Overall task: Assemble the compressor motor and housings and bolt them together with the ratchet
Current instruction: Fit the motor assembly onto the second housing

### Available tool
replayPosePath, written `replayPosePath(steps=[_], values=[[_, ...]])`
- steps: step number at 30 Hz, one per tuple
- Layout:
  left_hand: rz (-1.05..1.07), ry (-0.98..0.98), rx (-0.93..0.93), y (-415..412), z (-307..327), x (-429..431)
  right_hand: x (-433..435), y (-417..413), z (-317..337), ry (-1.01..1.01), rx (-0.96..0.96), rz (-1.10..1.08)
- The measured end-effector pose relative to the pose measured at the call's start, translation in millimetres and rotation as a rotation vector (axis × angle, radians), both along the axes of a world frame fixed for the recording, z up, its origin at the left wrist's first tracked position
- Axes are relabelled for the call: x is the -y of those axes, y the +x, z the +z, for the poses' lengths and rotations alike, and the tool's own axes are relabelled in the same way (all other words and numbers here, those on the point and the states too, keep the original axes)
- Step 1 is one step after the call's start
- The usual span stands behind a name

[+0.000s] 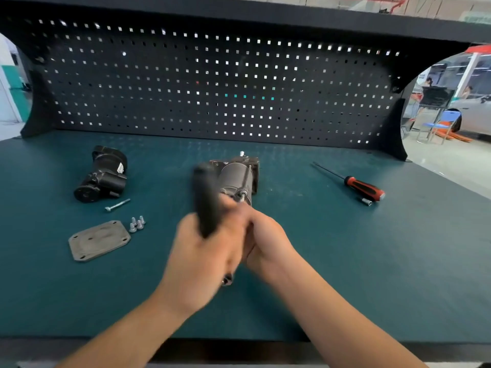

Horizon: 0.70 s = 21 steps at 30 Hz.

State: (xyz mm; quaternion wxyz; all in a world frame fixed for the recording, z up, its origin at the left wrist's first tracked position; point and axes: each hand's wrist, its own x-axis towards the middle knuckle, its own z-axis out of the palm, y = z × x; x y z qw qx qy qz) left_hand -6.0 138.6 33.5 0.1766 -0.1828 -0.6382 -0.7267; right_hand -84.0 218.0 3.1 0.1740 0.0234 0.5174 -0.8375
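Partway through the assembly. At the middle of the green bench mat [345, 261], the grey compressor motor [235, 172] lies on its side, seated in a housing at its far end, with a through-bolt [248, 179] running along its body. The left hand [204, 253] curls round the blurred black ratchet [206, 200], held at the motor's near end. The right hand [265, 243] presses against the left, fingers hidden (its grip cannot be told). Lying unfitted to the left are a black housing [103, 173], one long bolt [117, 205], a flat cover plate [99, 240] and four small bolts [136, 224].
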Motion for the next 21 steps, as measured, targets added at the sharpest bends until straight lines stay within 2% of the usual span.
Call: replayPosePath(steps=[2, 3, 4, 5, 7, 10, 12, 14, 16, 17, 18, 19, 20, 21], values=[[0.053, 0.589, 0.053, -1, -8, 7, -3, -3, -1, 0.016, -0.019, 0.018], [0.084, 0.788, 0.081, 0, -9, 8, -4, -7, -2, 0.013, -0.023, 0.032], [0.104, 0.907, 0.104, 0, -11, 7, -5, -7, -1, 0.013, -0.030, 0.041], [0.114, 0.906, 0.109, -1, -14, 7, -5, -5, 1, 0.006, -0.032, 0.045], [0.092, 0.730, 0.078, -3, -15, 4, -8, -8, 0, 0.063, -0.021, 0.037], [-0.006, 0.299, 0.001, -8, -2, 7, -11, -5, 2, 0.062, -0.011, 0.066], [-0.055, -0.075, -0.070, -8, 7, 8, -11, -6, 3, 0.060, -0.021, 0.071], [-0.013, -0.570, -0.138, -6, 10, 1, -10, -5, 6, 0.051, -0.010, 0.066], [-0.043, -1.042, -0.122, -6, 8, -8, -9, -8, 8, 0.052, 0.020, 0.069], [-0.081, -1.190, -0.105, -6, 7, -11, -8, -8, 8, 0.060, 0.019, 0.073], [-0.104, -1.264, -0.090, -7, 5, -11, -8, -7, 9, 0.079, 0.012, 0.078], [-0.115, -1.257, -0.087, -8, 3, -8, -7, -7, 7, 0.088, 0.007, 0.082], [-0.108, -1.143, -0.095, -8, -1, -5, -7, -6, 7, 0.080, 0.012, 0.084], [-0.089, -0.938, -0.104, -6, -4, -3, -7, -7, 5, 0.068, 0.015, 0.078]])
